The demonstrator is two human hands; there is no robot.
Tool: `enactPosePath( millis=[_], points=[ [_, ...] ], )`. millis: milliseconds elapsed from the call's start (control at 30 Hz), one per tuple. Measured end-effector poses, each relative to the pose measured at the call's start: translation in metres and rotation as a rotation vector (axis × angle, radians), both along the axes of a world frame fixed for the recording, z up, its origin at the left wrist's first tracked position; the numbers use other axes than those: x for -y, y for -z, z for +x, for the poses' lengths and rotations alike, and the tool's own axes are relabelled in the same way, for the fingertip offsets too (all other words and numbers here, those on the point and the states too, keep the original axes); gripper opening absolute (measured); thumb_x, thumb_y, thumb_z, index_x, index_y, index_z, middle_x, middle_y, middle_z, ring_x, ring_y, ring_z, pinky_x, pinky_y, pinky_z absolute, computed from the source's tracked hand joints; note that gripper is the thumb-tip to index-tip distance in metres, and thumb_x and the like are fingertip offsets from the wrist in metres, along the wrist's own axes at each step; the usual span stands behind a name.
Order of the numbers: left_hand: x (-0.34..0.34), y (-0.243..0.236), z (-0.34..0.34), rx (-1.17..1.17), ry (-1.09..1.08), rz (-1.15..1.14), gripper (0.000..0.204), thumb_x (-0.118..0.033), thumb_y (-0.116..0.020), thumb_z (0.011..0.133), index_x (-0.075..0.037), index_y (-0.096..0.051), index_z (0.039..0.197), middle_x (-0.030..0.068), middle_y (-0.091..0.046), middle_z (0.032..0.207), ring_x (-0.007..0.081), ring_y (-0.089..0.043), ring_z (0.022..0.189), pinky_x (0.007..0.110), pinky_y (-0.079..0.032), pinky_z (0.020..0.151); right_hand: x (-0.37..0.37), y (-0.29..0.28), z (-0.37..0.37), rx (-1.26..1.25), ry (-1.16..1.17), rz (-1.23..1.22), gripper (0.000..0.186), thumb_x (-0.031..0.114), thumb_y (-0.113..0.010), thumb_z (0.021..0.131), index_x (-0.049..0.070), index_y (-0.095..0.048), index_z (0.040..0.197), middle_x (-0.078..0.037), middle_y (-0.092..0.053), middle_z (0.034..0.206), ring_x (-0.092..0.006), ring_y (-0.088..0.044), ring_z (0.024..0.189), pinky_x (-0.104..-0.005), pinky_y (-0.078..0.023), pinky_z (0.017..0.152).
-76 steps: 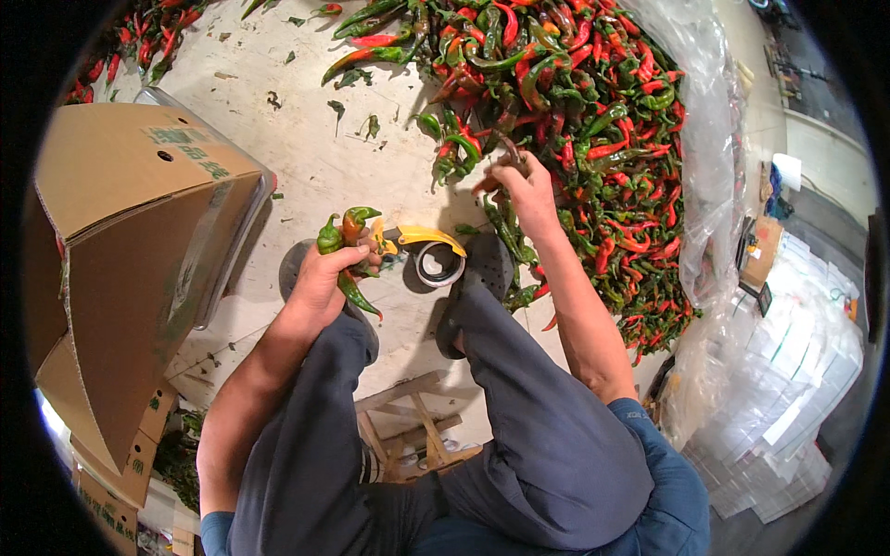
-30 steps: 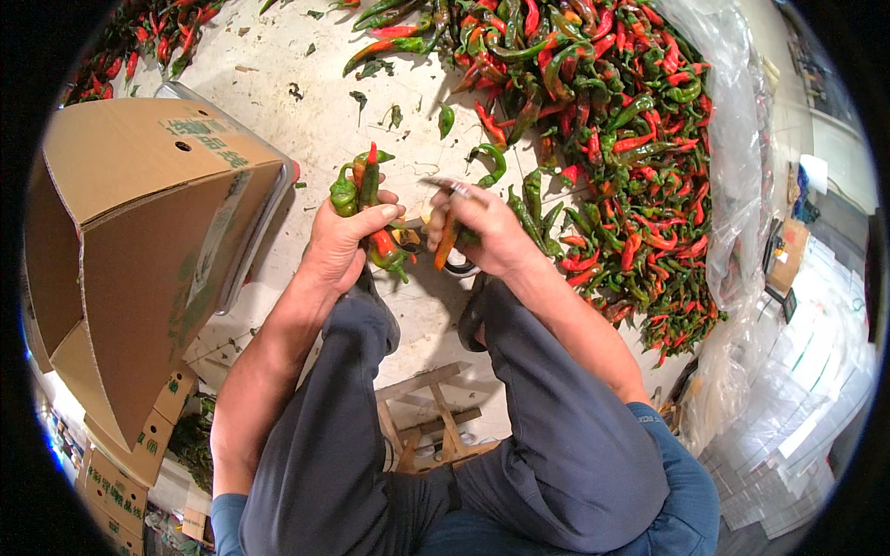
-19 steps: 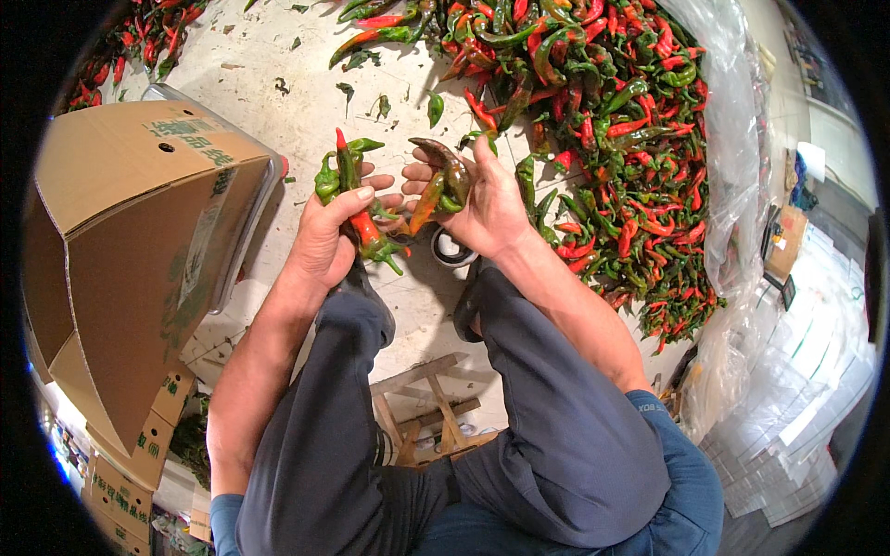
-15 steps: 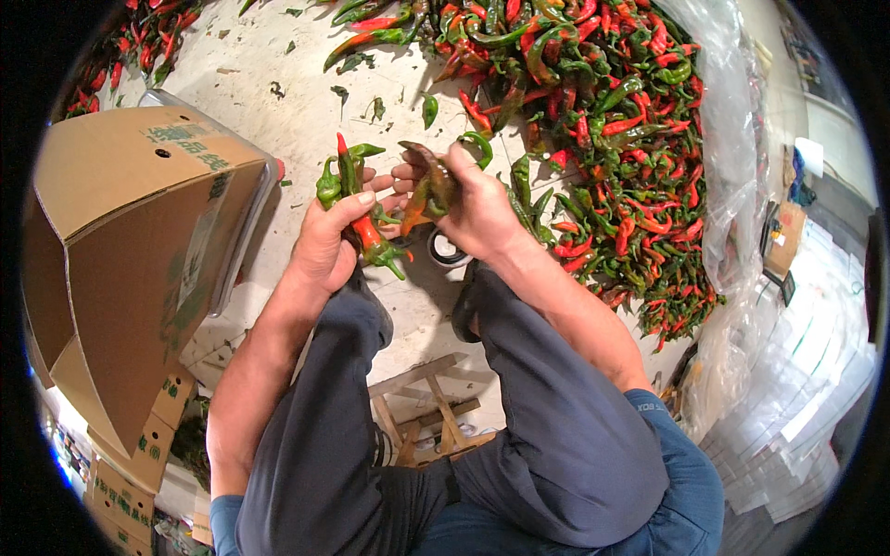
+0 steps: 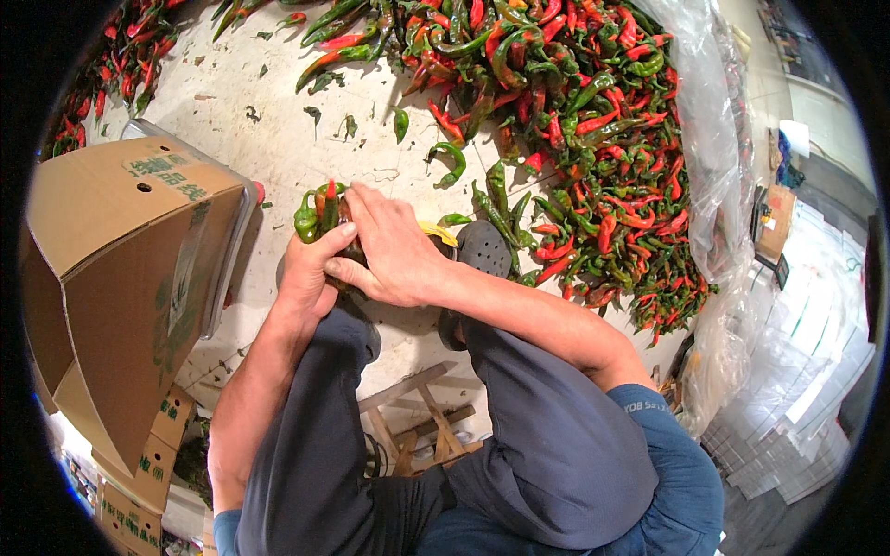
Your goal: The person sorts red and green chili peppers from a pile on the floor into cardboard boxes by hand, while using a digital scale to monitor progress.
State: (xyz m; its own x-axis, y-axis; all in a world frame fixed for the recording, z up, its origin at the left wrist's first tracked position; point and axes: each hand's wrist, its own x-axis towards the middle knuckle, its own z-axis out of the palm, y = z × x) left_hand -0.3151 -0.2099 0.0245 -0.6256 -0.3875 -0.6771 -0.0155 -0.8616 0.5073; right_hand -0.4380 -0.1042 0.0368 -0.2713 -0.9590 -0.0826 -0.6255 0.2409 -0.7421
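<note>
Green and red chili peppers (image 5: 320, 211) stick up out of my left hand (image 5: 311, 264), which is closed round them. My right hand (image 5: 397, 248) lies across the same bunch, its fingers together and curled over the far side, its thumb touching the left hand. Both palms hide most of the bunch, so what each grips inside is only partly seen. A curved green pepper (image 5: 451, 165) lies on the pale floor just beyond my right hand. Nearby, to the right, several green peppers (image 5: 501, 204) lie at the edge of a large red and green pepper heap (image 5: 603, 120).
An open cardboard box (image 5: 111, 199) stands tilted at left beside a grey crate rim (image 5: 243, 222). Clear plastic sheeting (image 5: 709, 139) borders the heap. A dark clog (image 5: 484, 248) and a yellow-edged round thing (image 5: 438, 233) are close by my hands. Another pepper pile (image 5: 130, 56) lies far left.
My right hand has moved left and brought its dark red-green peppers against those in my left hand. Both hands now close together round the bunch. The view has shifted slightly.
</note>
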Motion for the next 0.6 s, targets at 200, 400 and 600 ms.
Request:
enactPosePath(
  millis=[200,400,600],
  points=[
    [0.004,-0.002,0.013,0.024,0.009,0.161,0.041,-0.014,-0.068,0.084,0.007,-0.057,0.117,0.0205,-0.068,0.098,0.0338,-0.071,0.095,0.052,-0.06,0.089,-0.006,0.01,-0.063,0.163,0.599,0.159,0.062,0.036,-0.073,0.087,-0.005,-0.053,0.129,-0.024,-0.064,0.114,-0.0362,-0.066,0.103,-0.0442,-0.052,0.091],
    [-0.002,-0.008,0.015,0.009,0.093,0.175,0.041,-0.015,-0.07,0.083,0.004,-0.059,0.117,0.0186,-0.068,0.101,0.03,-0.07,0.095,0.052,-0.061,0.088,-0.022,0.053,-0.132,-0.32,0.802,0.088,0.097,0.026,-0.084,0.076,-0.004,-0.027,0.148,-0.028,-0.052,0.13,-0.0425,-0.055,0.117,-0.046,-0.048,0.098],
    [-0.005,-0.01,0.009,-0.036,0.146,0.167,0.037,-0.012,-0.07,0.085,0.003,-0.06,0.118,0.0157,-0.067,0.105,0.0264,-0.069,0.098,0.051,-0.061,0.089,0.002,0.077,-0.125,-0.452,0.617,0.391,0.112,0.028,-0.085,0.074,0.003,-0.013,0.156,-0.026,-0.05,0.117,-0.0413,-0.062,0.099,-0.0496,-0.053,0.084]
  ],
)
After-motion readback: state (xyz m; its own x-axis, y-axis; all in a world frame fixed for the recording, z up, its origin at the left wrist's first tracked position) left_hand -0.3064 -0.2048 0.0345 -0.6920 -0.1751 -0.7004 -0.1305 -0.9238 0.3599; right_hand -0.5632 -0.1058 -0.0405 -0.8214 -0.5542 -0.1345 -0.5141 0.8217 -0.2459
